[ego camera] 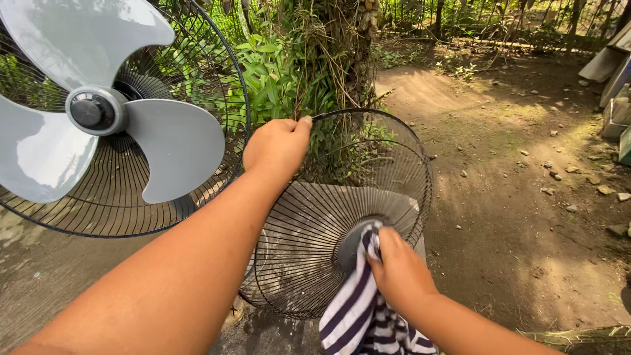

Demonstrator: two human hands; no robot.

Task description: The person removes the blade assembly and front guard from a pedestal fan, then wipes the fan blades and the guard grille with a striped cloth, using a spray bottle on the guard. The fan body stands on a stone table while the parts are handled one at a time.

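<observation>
My left hand (276, 146) grips the top rim of a loose black wire fan guard (309, 223), holding it upright in front of me. My right hand (397, 269) presses a navy-and-white striped cloth (358, 312) against the round centre cap of that guard. At the upper left stands the fan (98, 112) itself, with grey blades, a grey hub and its black rear cage still around it.
A tree trunk with green plants (309, 66) rises just behind the guard. Bare dirt ground with scattered stones (545, 171) stretches to the right. Grey slabs or blocks (614, 85) lean at the far right edge. A concrete block sits under the guard.
</observation>
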